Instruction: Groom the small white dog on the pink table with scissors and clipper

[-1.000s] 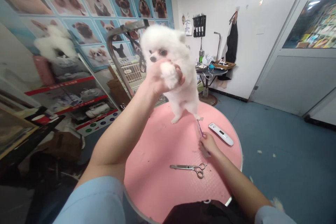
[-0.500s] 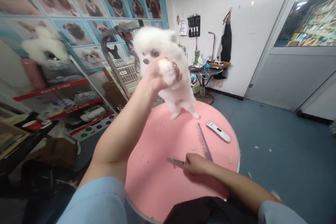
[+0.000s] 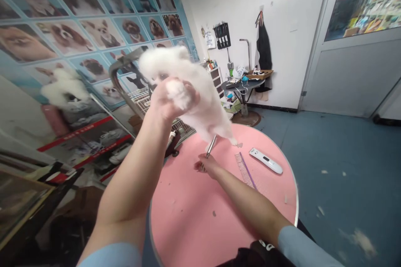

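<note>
A fluffy white dog [image 3: 203,91] stands upright on its hind legs at the far side of the round pink table [image 3: 188,212]. My left hand [image 3: 166,100] is closed around its raised front paws, which partly hide its face. Low in front of the dog, my right hand [image 3: 206,166] grips metal scissors [image 3: 211,147]. Their blades point up toward the dog's hind leg and belly; whether they touch the fur I cannot tell. Right of that hand lie a purple-backed comb [image 3: 246,171] and a white clipper [image 3: 265,161].
Behind the dog stand a bent metal grooming arm [image 3: 117,79] and a white wire cage [image 3: 140,98]. A smaller dark table [image 3: 241,86] with clutter is by the back wall. Shelves [image 3: 84,133] fill the left side. Tufts of fur [image 3: 361,242] lie on the floor.
My right hand has moved forward and left, turning the scissors from pointing left to pointing up at the dog's hind legs. The dog's upper body leans further left with my left hand.
</note>
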A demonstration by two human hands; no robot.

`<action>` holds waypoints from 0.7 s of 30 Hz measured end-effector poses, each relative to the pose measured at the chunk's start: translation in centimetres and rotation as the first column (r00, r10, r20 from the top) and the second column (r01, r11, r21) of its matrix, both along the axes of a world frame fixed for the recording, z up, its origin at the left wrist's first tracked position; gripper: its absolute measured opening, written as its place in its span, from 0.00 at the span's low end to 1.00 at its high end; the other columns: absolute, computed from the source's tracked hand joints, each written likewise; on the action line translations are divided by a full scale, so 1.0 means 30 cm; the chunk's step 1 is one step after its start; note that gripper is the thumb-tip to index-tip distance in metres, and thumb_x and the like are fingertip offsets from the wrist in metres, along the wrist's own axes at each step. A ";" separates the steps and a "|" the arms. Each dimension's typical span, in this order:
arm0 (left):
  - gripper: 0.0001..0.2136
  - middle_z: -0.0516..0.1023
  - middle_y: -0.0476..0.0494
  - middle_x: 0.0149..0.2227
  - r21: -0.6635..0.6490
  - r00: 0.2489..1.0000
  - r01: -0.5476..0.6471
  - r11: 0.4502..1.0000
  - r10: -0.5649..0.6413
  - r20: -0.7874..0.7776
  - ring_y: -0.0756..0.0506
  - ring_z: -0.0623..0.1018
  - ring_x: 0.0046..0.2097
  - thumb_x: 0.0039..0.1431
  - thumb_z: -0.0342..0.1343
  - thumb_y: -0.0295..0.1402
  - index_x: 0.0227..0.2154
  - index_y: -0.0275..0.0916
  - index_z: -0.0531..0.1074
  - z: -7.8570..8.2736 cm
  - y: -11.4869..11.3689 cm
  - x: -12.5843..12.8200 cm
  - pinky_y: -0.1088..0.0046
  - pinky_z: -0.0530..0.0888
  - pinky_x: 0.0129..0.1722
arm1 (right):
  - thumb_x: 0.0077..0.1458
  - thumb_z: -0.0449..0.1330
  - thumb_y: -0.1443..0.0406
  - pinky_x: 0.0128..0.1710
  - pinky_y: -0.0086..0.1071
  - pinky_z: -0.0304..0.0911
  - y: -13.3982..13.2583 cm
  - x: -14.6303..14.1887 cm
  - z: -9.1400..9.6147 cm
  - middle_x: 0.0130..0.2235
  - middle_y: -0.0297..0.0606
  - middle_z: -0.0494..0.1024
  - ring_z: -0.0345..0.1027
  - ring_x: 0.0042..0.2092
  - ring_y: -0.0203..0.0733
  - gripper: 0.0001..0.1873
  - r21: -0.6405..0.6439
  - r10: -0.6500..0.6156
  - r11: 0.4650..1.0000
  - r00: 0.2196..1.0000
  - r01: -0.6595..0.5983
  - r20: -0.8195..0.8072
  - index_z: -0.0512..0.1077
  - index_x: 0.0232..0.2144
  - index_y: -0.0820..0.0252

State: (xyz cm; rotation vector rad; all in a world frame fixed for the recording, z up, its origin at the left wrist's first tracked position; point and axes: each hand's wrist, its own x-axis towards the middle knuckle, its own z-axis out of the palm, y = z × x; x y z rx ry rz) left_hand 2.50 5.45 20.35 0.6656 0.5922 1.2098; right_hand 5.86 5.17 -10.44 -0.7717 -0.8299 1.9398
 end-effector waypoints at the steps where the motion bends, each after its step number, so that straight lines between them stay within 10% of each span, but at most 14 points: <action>1: 0.11 0.69 0.46 0.16 -0.001 1.000 -0.007 1.000 0.007 -0.009 0.46 0.74 0.21 0.57 0.47 0.31 0.20 0.40 0.67 0.005 -0.002 0.005 0.68 0.79 0.32 | 0.43 0.68 0.63 0.26 0.27 0.61 0.001 -0.027 0.016 0.23 0.30 0.75 0.69 0.24 0.34 0.17 -0.030 0.030 0.999 0.996 -0.033 -0.088 0.62 0.29 0.56; 11: 0.13 0.67 0.50 0.18 0.068 0.983 -0.149 0.986 0.155 -0.094 0.51 0.71 0.21 0.59 0.46 0.29 0.18 0.38 0.59 0.022 -0.007 0.034 0.68 0.78 0.34 | 0.37 0.69 0.58 0.39 0.31 0.65 0.128 -0.180 0.259 0.29 0.29 0.75 0.72 0.37 0.38 0.21 0.051 -0.219 0.962 0.873 0.267 -0.435 0.64 0.32 0.55; 21: 0.14 0.68 0.49 0.20 0.107 0.984 -0.114 0.988 0.127 -0.122 0.51 0.72 0.22 0.60 0.46 0.30 0.19 0.38 0.59 0.023 0.004 0.017 0.70 0.78 0.35 | 0.36 0.67 0.60 0.42 0.35 0.65 0.139 -0.172 0.233 0.32 0.28 0.74 0.72 0.39 0.40 0.24 0.081 -0.304 0.931 0.879 0.356 -0.366 0.60 0.34 0.53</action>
